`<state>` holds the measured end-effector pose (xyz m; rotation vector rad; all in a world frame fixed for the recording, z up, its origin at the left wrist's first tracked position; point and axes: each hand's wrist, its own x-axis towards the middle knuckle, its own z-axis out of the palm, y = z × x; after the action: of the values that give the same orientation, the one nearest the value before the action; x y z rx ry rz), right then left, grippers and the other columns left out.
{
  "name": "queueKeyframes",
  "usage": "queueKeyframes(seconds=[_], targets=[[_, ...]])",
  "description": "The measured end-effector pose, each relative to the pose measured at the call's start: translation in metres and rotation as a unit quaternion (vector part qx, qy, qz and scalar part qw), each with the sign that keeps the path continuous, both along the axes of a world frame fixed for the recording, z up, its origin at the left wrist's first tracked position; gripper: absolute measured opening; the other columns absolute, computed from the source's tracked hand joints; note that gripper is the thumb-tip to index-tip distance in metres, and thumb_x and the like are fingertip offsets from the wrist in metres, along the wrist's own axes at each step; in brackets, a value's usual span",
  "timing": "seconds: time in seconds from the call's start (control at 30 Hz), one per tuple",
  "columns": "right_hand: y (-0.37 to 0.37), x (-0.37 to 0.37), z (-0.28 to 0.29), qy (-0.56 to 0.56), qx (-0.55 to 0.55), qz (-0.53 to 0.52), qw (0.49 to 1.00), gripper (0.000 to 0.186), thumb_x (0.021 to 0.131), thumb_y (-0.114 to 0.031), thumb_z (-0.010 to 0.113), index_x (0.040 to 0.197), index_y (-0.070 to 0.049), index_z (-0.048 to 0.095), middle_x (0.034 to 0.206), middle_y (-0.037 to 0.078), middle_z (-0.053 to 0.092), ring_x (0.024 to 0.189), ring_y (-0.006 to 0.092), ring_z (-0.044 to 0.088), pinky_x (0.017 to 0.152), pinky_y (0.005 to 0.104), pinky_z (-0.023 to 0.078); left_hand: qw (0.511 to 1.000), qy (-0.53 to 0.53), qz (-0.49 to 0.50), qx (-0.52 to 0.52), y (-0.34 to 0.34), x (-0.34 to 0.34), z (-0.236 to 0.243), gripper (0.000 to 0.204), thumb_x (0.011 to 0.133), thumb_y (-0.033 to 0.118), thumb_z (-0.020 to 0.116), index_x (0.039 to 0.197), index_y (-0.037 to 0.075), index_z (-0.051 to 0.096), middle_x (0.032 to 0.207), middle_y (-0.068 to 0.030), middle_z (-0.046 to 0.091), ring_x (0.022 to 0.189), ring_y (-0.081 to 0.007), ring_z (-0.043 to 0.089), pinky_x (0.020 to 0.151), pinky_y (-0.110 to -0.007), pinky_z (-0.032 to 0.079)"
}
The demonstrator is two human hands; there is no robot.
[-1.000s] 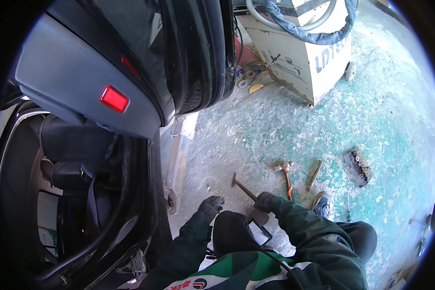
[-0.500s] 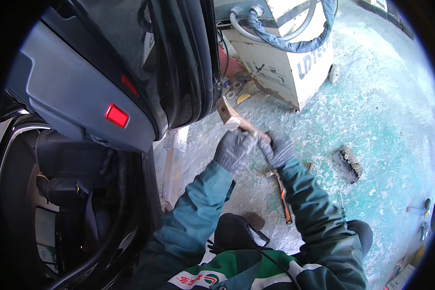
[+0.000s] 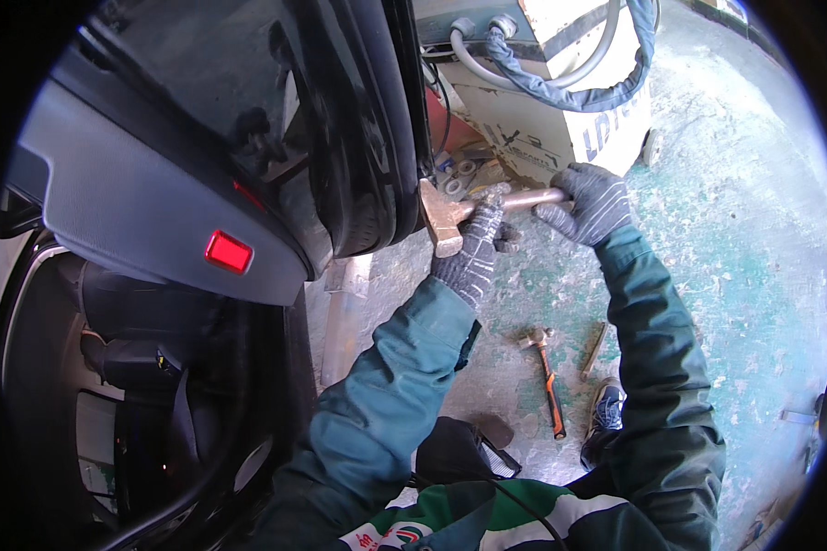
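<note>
Worn, green-patched floor [image 3: 726, 248] lies beside an open car door [image 3: 147, 193]. Near its edge is a hammer [image 3: 440, 220]; the right hand [image 3: 597, 204] clamps its fingers on the handle's end, the left hand [image 3: 471, 259] near the head. Positioning seems in hand; the next move calls for careful alignment.

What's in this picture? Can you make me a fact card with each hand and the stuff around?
Left hand: gloved, gripping the hammer handle near its head
Right hand: gloved, gripping the handle's far end
Hammer head: close to the dark car door; touching or not, I can't tell
On the floor: another hammer with an orange-and-black handle
Beyond the hands: white cabinet with a thick hose
</note>
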<state>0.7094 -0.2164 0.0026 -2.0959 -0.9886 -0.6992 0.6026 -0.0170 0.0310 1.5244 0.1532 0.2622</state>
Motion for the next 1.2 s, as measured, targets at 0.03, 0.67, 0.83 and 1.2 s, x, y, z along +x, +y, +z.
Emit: queueKeyframes(seconds=[0.03,0.67,0.83,1.2], targets=[[-0.001,0.005,0.003,-0.01,0.02,-0.002,1.0,0.049,0.075,-0.06,0.075,0.091,-0.014,0.069,0.078,0.012,0.065,0.075,0.0344,0.066,0.069,0.045,0.053,1.0,0.009,0.013,0.006,-0.002,0.003,0.0,0.037,0.105,0.03,0.056,0.121,-0.002,0.064,0.075,-0.0039,0.067,0.058,-0.0088,0.061,0.05,-0.021,0.05],[0.011,0.052,0.014,-0.111,0.102,0.033,0.988,0.049,0.059,-0.051,0.085,0.083,-0.011,0.068,0.081,0.01,0.059,0.08,0.033,0.056,0.074,0.0446,0.044,0.949,-0.045,0.131,0.285,0.034,-0.052,0.065,0.016,0.095,0.006,0.063,0.107,-0.004,0.065,0.097,-0.0082,0.067,0.087,-0.0155,0.063,0.077,-0.03,0.053],[0.014,0.056,0.013,-0.115,0.111,0.038,0.986,0.05,0.057,-0.051,0.085,0.084,-0.012,0.069,0.083,0.01,0.059,0.082,0.0323,0.056,0.076,0.0448,0.044,0.827,-0.082,0.282,0.479,0.029,-0.07,0.104,0.012,0.089,0.012,0.072,0.091,0.0,0.071,0.076,-0.0106,0.069,0.069,-0.0155,0.065,0.067,-0.033,0.053],[0.021,0.068,0.016,-0.088,0.088,0.037,0.991,0.053,0.063,-0.06,0.083,0.086,-0.013,0.072,0.084,0.008,0.062,0.085,0.0298,0.059,0.081,0.0437,0.047,0.696,-0.201,0.347,0.595,0.002,-0.029,0.121,0.035,0.073,0.02,0.09,0.062,0.004,0.061,0.054,-0.0106,0.056,0.045,-0.0192,0.052,0.048,-0.035,0.045]])
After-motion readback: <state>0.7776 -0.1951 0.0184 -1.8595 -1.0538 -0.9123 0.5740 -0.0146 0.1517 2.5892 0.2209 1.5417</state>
